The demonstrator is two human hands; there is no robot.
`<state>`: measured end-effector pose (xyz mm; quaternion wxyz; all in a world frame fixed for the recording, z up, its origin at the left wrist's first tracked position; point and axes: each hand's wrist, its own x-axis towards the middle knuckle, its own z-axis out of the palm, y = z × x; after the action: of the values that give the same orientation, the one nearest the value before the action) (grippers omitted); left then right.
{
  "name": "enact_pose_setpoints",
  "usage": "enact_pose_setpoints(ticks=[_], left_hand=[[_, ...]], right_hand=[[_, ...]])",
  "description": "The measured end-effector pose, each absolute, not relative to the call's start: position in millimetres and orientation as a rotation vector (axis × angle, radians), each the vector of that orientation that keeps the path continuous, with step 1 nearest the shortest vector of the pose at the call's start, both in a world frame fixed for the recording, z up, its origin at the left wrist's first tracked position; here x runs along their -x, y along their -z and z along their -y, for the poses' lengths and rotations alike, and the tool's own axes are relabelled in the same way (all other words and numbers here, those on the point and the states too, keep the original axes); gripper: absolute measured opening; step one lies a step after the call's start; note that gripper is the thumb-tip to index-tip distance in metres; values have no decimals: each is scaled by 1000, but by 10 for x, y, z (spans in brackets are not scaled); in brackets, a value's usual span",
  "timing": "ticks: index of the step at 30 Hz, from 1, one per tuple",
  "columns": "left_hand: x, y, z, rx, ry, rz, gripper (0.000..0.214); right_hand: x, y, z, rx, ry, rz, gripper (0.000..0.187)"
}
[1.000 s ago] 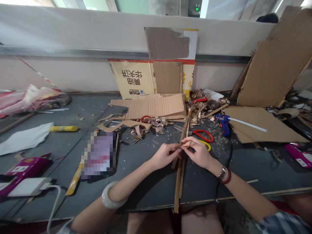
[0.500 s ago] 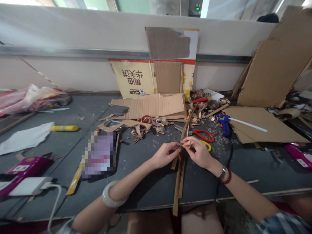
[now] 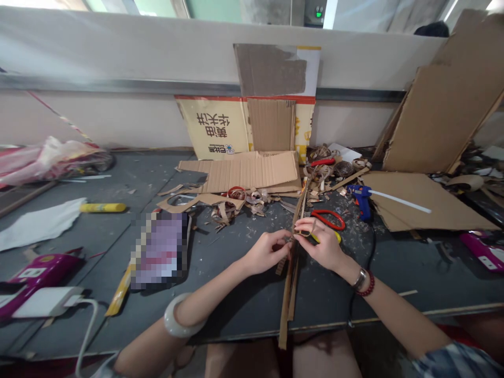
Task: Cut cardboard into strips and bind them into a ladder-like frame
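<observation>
My left hand [image 3: 268, 253] and my right hand [image 3: 317, 245] meet above a dark grey worktable [image 3: 236, 310], pinching thin cardboard strips [image 3: 299, 233] between their fingertips. The right thumb and forefinger hold a small curved loop of strip. Below the hands, long narrow cardboard strips [image 3: 290, 299] lie lengthwise and run past the table's near edge. Red-handled scissors [image 3: 328, 219] lie just beyond my right hand. A yellow handle [image 3: 333, 236] is partly hidden behind that hand.
A blue hot glue gun [image 3: 360, 202] with a white glue stick lies to the right, near a cardboard sheet [image 3: 413, 202]. Cardboard pieces, offcuts and woven rings are heaped at the back. A pixelated object [image 3: 159, 252], white cloth [image 3: 39, 223] and yellow tube [image 3: 103, 208] lie left.
Both hands have drawn slightly closer and lower, and the right fingers have shifted on the strip, so a small loop now shows. The surrounding objects have not moved.
</observation>
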<state>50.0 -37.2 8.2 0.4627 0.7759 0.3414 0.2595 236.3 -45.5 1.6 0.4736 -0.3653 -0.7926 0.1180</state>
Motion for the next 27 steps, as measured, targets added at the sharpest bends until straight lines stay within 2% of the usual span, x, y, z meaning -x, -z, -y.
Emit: enact_pose_setpoints(ticks=[27], left_hand=[[-505, -107, 358, -1940, -639, -846, 27]], right_hand=[[-2365, 39, 467, 879, -306, 2026, 8]])
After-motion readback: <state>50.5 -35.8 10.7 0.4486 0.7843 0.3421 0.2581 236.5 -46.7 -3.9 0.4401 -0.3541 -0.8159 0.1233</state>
